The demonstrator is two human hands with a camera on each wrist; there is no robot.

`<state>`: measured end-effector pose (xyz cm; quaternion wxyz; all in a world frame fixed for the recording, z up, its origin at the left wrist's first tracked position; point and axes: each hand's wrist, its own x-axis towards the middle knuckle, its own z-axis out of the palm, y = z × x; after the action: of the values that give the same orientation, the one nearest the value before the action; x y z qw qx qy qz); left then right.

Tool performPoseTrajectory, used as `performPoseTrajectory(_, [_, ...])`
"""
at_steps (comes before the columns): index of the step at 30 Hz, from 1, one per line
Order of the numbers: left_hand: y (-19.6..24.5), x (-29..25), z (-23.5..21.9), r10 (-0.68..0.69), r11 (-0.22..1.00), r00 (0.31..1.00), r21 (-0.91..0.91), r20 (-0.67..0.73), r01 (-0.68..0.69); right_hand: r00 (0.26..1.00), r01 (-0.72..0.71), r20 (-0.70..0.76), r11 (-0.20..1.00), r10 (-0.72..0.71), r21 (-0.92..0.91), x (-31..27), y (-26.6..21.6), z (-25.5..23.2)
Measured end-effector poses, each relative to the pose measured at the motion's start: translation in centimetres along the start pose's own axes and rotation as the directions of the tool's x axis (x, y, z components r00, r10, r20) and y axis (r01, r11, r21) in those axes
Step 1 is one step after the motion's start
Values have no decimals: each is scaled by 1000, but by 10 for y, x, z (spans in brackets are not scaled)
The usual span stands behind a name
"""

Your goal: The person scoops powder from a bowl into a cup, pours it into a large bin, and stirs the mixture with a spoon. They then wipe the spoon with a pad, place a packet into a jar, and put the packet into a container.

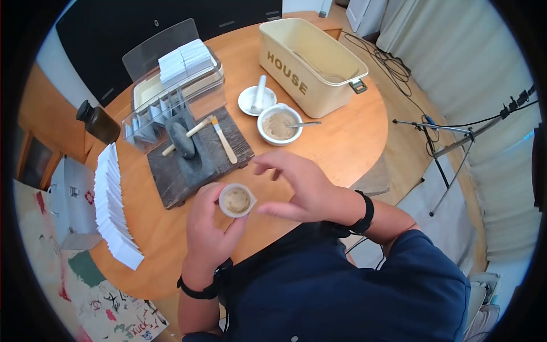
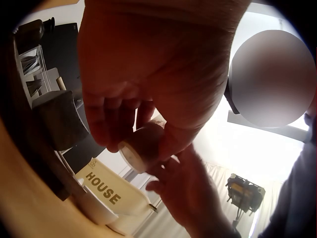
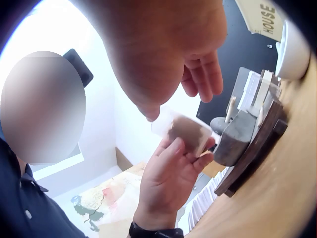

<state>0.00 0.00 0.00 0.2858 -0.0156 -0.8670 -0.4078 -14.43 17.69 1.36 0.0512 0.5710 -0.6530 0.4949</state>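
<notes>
Wooden table (image 1: 347, 151): a white bowl (image 1: 278, 140) of tan powder, spoon (image 1: 309, 123) in it, stands on the far side.
Cup (image 2: 142, 145): held above the near edge, with similar powder inside.
Left hand (image 1: 209, 231): thumb and fingers curled round the cup.
Right hand (image 1: 296, 188): half spread, empty, just right (thumb contact unclear).
Cup work: apparently checking or steadying the portion; the next move seemingly calls for a level hold.

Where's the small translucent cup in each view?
Head: translucent cup just left of and below center, in the left hand.
Left wrist: translucent cup just left of and below center.
Right wrist: translucent cup just right of and below center.
Shared landmark: the HOUSE bin, upper middle, lower left and upper right respectively.
</notes>
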Motion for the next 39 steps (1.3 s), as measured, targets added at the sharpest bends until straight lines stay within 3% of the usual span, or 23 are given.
performPoseTrajectory(2, [2, -5, -6, -24, 1000, 1000, 9, 3, 24, 969, -234, -92, 971, 229, -55, -17, 12, -10])
performPoseTrajectory(5, [2, -13, -15, -53, 999, 999, 2, -7, 53, 758, -566, -266, 803, 596, 186, -48, 52, -28])
performPoseTrajectory(6, [1, -16, -17, -74, 997, 997, 3, -14, 74, 650, -623, -306, 718, 696, 309, -53, 64, -38])
performPoseTrajectory(7, [0, -15, -16, -94, 996, 995, 1, -21, 94, 652, -621, -321, 727, 687, 294, -53, 72, -52])
performPoseTrajectory(9, [-2, -10, -12, -92, 995, 996, -26, -17, 92, 465, -545, -429, 632, 774, 551, -51, 83, -76])
performPoseTrajectory(10, [-2, -13, -14, -111, 993, 994, -27, -13, 111, 466, -549, -415, 623, 782, 558, -49, 79, -82])
performPoseTrajectory(12, [-2, -7, -9, -100, 995, 994, -11, -44, 100, 636, -580, -251, 666, 730, 469, -35, 59, -77])
performPoseTrajectory(13, [-1, -6, -8, -64, 998, 996, -9, -68, 63, 637, -586, -208, 641, 743, 496, -30, 46, -62])
performPoseTrajectory(15, [5, -4, -8, -84, 996, 995, -17, -50, 84, 707, -671, 183, 568, 683, 476, -26, 17, -32])
performPoseTrajectory(17, [6, 1, -3, -55, 996, 998, -73, -41, 52, 679, -691, 404, 347, 613, 633, -23, -3, -3])
performPoseTrajectory(19, [7, 3, 0, -68, 998, 998, 2, -9, 68, 657, -631, 511, 33, 554, 775, -26, -4, 24])
performPoseTrajectory(21, [10, 6, 2, -32, 999, 999, 29, 7, 32, 701, -513, 555, -223, 448, 829, -31, 4, 42])
performPoseTrajectory(23, [13, 10, 6, 6, 998, 1000, 62, 27, -7, 747, -472, 534, -249, 396, 846, -34, 10, 51])
performPoseTrajectory(25, [17, 13, 11, -2, 997, 1000, 75, -11, 3, 770, -367, 529, -431, 356, 824, -37, 11, 55])
performPoseTrajectory(30, [26, 29, 25, 17, 999, 999, 40, 28, -18, 814, -342, 450, -322, 368, 883, -40, 16, 40])
performPoseTrajectory(36, [40, 50, 46, -31, 999, 996, -13, 83, 32, 701, -360, 509, -369, 500, 857, -42, 12, 3])
performPoseTrajectory(38, [42, 58, 55, -1, 1000, 993, -25, 122, 4, 817, -315, 425, -316, 389, 895, -52, 25, -3])
performPoseTrajectory(39, [43, 62, 58, 3, 1000, 992, -25, 126, 0, 819, -310, 420, -315, 391, 897, -54, 30, -4])
